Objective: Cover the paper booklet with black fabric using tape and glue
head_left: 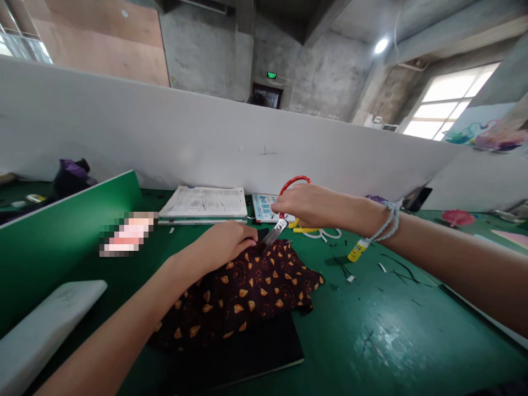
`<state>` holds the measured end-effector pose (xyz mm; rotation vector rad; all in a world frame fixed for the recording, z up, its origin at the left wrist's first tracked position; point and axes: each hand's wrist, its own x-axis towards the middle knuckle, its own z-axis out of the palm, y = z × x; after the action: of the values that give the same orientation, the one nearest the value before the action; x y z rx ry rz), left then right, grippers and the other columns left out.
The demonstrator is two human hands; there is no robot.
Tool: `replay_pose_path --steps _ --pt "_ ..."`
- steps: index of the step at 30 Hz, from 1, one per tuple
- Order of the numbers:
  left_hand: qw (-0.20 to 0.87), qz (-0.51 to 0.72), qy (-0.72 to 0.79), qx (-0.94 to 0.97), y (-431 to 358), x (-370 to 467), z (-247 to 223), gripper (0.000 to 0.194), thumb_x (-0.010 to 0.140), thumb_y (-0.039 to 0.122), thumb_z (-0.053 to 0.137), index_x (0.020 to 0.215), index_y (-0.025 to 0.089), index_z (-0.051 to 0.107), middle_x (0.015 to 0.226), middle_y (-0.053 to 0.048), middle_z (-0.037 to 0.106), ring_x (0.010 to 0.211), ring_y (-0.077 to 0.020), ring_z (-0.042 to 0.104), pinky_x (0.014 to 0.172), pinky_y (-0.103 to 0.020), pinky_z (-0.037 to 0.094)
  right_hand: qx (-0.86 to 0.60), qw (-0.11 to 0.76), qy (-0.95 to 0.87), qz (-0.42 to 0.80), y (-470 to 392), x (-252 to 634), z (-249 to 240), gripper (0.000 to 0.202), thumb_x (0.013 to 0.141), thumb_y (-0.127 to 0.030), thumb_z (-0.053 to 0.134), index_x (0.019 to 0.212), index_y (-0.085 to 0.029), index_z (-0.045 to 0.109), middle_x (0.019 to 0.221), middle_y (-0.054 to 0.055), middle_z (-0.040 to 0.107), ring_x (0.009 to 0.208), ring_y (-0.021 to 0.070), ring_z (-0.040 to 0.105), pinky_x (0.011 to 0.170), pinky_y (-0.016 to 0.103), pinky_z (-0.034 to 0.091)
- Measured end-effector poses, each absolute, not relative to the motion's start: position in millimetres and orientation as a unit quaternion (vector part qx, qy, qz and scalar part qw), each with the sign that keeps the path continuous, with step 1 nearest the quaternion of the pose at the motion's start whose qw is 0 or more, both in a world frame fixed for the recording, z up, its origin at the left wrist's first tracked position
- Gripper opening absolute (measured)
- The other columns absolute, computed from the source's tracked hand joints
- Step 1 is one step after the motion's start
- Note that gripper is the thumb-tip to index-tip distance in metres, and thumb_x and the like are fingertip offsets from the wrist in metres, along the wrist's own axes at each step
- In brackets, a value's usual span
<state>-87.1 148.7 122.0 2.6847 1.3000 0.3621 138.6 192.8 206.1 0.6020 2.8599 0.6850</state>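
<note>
My right hand [297,202] is closed round the red-handled scissors [277,231], whose blades point down and left onto the far edge of a dark patterned cloth [251,291]. My left hand [231,242] pinches that same far edge just left of the blades. Orange leaf-like shapes cover the cloth, which lies crumpled over a black flat book or board [264,357]. Whether the blades are apart in the fabric is hard to make out. From my right wrist hangs a pale blue braided cord [391,217].
Behind my hands lie a stack of papers [204,202] and a blue-and-white booklet [264,206]. A yellow glue bottle [358,249] and dark scraps [406,275] are on the right. A green divider [82,225] and a white object [49,330] flank the left; a white partition [198,137] closes the back.
</note>
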Motion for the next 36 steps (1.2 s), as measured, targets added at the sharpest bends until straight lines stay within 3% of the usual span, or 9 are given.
replay_pose_path --steps 18,25,31,36 --pt "0.072 0.113 0.454 0.881 147.7 -86.4 125.0 0.027 0.092 0.030 0.041 0.094 0.021 0.067 0.088 -0.006 0.069 0.082 -0.0174 0.062 0.071 -0.027 0.041 0.245 0.072 0.950 0.182 185.0 139.1 204.4 0.022 0.075 -0.002 0.048 0.084 -0.018 0.060 0.076 0.003 0.064 0.061 0.0116 0.048 0.054 0.027 0.022" --pt "0.062 0.118 0.452 0.882 150.9 -89.8 120.4 0.027 0.092 0.030 0.042 0.095 0.021 0.067 0.090 -0.006 0.070 0.083 -0.0187 0.062 0.071 -0.029 0.041 0.257 0.073 0.941 0.207 183.7 144.9 201.0 0.025 0.070 0.000 0.048 0.082 -0.019 0.057 0.068 0.001 0.057 0.053 0.0103 0.037 0.052 0.027 0.019" --pt "0.088 0.121 0.455 0.878 154.2 -92.7 117.9 0.024 0.091 0.031 0.045 0.091 0.022 0.067 0.091 -0.004 0.070 0.083 -0.0183 0.061 0.072 -0.029 0.040 0.302 0.110 0.929 0.183 177.3 145.8 205.2 0.022 0.072 -0.004 0.048 0.085 -0.019 0.058 0.067 0.002 0.057 0.057 0.0117 0.042 0.054 0.026 0.021" --pt "0.132 0.133 0.454 0.871 156.1 -94.4 113.4 0.028 0.090 0.040 0.050 0.103 0.022 0.067 0.095 -0.004 0.071 0.078 -0.0171 0.061 0.070 -0.028 0.040 0.320 0.104 0.925 0.176 175.9 148.8 203.6 0.022 0.072 -0.003 0.047 0.084 -0.019 0.056 0.069 0.003 0.058 0.058 0.0119 0.046 0.054 0.026 0.021"
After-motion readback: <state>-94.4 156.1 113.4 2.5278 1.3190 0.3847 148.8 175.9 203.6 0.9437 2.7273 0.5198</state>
